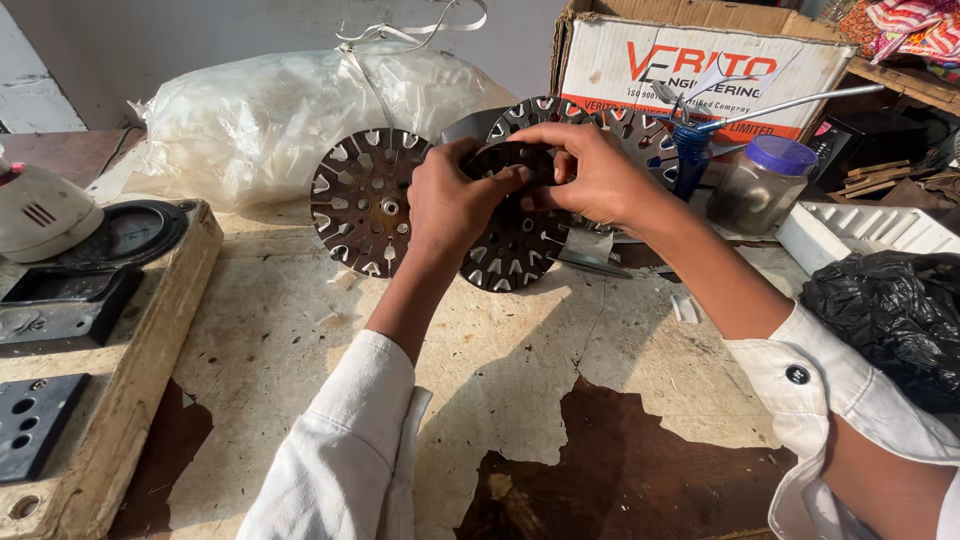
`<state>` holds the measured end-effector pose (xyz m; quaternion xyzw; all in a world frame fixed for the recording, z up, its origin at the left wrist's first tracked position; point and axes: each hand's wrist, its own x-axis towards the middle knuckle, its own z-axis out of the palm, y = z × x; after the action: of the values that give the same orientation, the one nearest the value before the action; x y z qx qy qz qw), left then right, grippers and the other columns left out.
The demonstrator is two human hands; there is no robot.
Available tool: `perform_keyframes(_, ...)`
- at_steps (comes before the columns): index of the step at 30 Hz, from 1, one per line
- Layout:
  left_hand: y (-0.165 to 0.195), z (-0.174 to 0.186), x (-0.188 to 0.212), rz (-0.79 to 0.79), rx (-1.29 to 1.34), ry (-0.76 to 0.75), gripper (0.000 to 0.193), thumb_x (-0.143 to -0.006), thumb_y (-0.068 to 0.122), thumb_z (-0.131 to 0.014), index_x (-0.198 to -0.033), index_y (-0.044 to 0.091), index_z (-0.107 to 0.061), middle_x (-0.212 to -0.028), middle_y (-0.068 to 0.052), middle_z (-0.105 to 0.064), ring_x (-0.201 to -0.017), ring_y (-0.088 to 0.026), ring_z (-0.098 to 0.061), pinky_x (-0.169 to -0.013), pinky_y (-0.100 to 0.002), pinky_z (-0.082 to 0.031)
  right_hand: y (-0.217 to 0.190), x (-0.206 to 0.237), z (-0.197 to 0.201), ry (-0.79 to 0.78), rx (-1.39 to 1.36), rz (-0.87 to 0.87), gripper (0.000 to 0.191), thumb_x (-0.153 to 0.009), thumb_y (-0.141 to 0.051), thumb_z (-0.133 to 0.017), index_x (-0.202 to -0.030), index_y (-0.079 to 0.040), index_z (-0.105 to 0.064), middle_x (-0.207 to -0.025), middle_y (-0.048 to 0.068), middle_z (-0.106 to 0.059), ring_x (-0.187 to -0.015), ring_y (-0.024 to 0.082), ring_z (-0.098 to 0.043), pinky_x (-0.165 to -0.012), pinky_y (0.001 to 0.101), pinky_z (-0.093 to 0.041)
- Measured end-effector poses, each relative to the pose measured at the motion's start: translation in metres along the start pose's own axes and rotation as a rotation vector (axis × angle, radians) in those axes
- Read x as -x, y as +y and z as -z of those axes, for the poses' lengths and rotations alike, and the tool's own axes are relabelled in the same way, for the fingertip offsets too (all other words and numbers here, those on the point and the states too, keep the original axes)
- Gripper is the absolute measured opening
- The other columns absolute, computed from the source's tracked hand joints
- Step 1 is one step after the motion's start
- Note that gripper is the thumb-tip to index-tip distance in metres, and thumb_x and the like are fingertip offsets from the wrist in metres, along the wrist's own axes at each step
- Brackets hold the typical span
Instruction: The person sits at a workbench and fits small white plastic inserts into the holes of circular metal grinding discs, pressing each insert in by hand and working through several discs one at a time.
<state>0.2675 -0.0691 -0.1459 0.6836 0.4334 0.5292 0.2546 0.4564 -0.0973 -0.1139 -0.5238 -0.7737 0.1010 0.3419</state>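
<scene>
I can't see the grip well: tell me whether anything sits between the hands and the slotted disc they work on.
Nothing visible does. The left hand and right hand both grip the dark slotted disc directly at its top edge. A second slotted disc stands apart, to the left.

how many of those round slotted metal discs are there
3 clearly. One slotted disc leans against the white plastic bag; a second disc stands behind the left hand; a third disc is behind the right hand. The dark piece in the hands may be another.
</scene>
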Motion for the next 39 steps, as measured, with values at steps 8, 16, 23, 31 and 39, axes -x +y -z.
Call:
perform_keyframes(8, 0.010, -0.004, 0.005, 0.065, -0.100, -0.001, 0.052, -0.070, 0.045, -0.083, -0.111, 0.013, -0.077, -0.094, -0.010, -0.079, -0.089, -0.027, -0.077, -0.082, -0.040, -0.057, 0.004, 0.003, -0.001, 0.069, 0.131, -0.007, 0.072, -0.065, -0.019, -0.095, -0.133, -0.021, -0.070, -0.064, -0.001, -0.061, -0.059, 0.006, -0.052, -0.058, 0.0273, -0.045)
perform_keyframes(16, 0.015, -0.009, 0.006, 0.082, -0.118, 0.001, 0.048, -0.070, 0.045, -0.082, -0.108, 0.016, -0.079, -0.092, -0.010, -0.079, -0.088, -0.028, -0.077, -0.082, -0.041, -0.057, 0.005, 0.009, 0.005, 0.073, 0.184, 0.036, 0.074, -0.065, -0.026, -0.096, -0.134, -0.023, -0.069, -0.065, 0.002, -0.066, -0.058, 0.009, -0.058, -0.059, 0.0292, -0.049)
perform_keyframes(23, 0.013, -0.015, 0.003, 0.061, -0.120, -0.017, 0.046, -0.071, 0.043, -0.084, -0.107, 0.014, -0.079, -0.091, -0.010, -0.080, -0.087, -0.026, -0.078, -0.082, -0.039, -0.058, 0.017, 0.008, 0.014, -0.013, 0.177, -0.001, 0.076, -0.072, -0.030, -0.091, -0.143, -0.025, -0.063, -0.074, 0.007, -0.071, -0.062, 0.012, -0.059, -0.060, 0.0318, -0.050)
perform_keyframes(31, 0.004, -0.004, 0.002, 0.161, 0.021, 0.081, 0.066, -0.101, 0.060, -0.053, -0.095, -0.002, -0.072, -0.070, -0.017, -0.068, -0.068, -0.027, -0.063, -0.073, -0.041, -0.050, 0.048, 0.021, 0.089, -0.525, 0.253, -0.136, 0.101, -0.074, -0.036, -0.088, -0.150, -0.003, -0.031, -0.123, 0.015, -0.065, -0.092, 0.022, -0.075, -0.073, 0.0350, -0.060)
perform_keyframes(39, 0.001, 0.007, 0.015, 0.077, 0.051, 0.261, 0.060, -0.100, 0.052, -0.053, -0.081, -0.004, -0.065, -0.060, -0.019, -0.057, -0.055, -0.033, -0.050, -0.062, -0.048, -0.042, 0.039, 0.068, 0.058, -0.844, 0.321, -0.945, 0.076, -0.069, -0.032, -0.096, -0.118, 0.006, -0.052, -0.091, 0.022, -0.076, -0.067, 0.022, -0.075, -0.060, 0.0300, -0.062)
